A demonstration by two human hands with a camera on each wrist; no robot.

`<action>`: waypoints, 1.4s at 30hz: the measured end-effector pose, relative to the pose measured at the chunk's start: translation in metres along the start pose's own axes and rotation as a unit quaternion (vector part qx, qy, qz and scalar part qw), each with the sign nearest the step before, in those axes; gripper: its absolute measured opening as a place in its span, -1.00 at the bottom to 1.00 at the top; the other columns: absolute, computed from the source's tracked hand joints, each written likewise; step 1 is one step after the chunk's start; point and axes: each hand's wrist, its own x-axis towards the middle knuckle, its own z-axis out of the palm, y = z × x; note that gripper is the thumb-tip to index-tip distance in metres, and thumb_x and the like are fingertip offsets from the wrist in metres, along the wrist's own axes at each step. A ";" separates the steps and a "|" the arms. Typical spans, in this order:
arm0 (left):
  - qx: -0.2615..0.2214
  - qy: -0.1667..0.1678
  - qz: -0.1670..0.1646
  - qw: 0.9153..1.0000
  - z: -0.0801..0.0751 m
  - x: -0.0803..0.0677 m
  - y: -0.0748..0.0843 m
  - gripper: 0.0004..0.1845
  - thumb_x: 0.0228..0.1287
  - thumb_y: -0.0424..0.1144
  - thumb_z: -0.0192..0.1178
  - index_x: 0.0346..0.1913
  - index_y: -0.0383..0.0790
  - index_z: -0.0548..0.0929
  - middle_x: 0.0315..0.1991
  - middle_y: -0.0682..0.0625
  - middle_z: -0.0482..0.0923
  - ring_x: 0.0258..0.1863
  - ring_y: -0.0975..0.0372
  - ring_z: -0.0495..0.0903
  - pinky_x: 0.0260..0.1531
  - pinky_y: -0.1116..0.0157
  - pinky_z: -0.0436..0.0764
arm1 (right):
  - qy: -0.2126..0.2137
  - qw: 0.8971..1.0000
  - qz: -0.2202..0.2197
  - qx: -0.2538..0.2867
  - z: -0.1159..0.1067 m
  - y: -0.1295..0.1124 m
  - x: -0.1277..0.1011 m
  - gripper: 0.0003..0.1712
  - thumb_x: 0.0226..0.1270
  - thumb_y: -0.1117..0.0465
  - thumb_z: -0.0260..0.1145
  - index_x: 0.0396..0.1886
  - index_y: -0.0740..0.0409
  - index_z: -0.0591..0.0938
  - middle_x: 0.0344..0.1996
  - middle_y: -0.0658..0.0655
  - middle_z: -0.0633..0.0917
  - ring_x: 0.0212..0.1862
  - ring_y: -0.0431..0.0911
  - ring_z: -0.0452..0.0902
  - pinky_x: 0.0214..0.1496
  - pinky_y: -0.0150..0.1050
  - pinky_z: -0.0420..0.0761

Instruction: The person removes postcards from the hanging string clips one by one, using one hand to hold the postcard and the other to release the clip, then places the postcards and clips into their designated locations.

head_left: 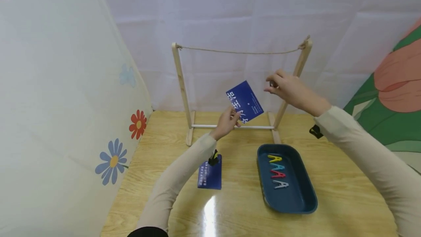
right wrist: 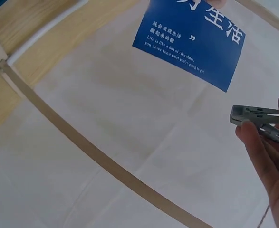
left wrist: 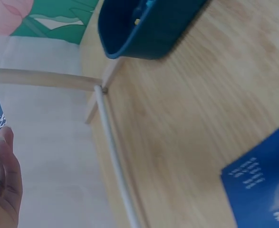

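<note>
Card point(head_left: 245, 101), blue, pinched at its lower corner by our left hand point(head_left: 227, 121), raised in front of the rack point(head_left: 182, 83), below the string point(head_left: 240, 51). Right hand point(head_left: 287, 89) pinches a grey clip point(right wrist: 255, 116) just beside it. Four more clips in tray point(head_left: 304, 196).

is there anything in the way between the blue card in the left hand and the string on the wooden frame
Nothing visible blocks it. The left hand holds the blue card by its lower corner, below the string, with only open air between them. The right hand, pinching a grey clip, is off to the card's side, not above it.
</note>
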 end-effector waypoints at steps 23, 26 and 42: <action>0.023 0.006 -0.043 0.999 -0.043 -0.082 -0.073 -0.81 0.56 -0.32 0.00 -0.15 -0.46 0.39 -0.30 -0.35 0.63 -0.43 -0.20 0.68 -0.61 0.11 0.68 | -0.025 0.996 -0.050 0.071 0.042 -0.017 -0.057 -0.73 0.00 0.42 0.56 -0.29 0.25 0.66 -0.34 0.15 0.60 -0.45 -0.14 0.57 -0.53 -0.27 0.62; 0.016 -0.002 -0.047 0.999 -0.048 -0.088 -0.072 -0.82 0.55 -0.37 -0.01 -0.17 -0.50 0.38 -0.31 -0.40 0.63 -0.41 -0.25 0.66 -0.62 0.14 0.67 | -0.044 0.996 -0.030 0.076 0.046 -0.021 -0.062 -0.75 0.04 0.39 0.55 -0.29 0.21 0.67 -0.34 0.11 0.61 -0.43 -0.15 0.56 -0.52 -0.26 0.61; 0.037 -0.063 -0.096 0.993 -0.079 -0.120 -0.104 -0.88 0.49 -0.42 0.06 -0.22 -0.47 0.45 -0.49 -0.17 0.62 -0.54 -0.03 0.68 -0.73 0.32 0.54 | -0.105 0.987 -0.014 0.120 0.075 -0.029 -0.096 -0.75 0.02 0.39 0.57 -0.31 0.16 0.68 -0.35 0.05 0.62 -0.39 -0.16 0.61 -0.44 -0.28 0.64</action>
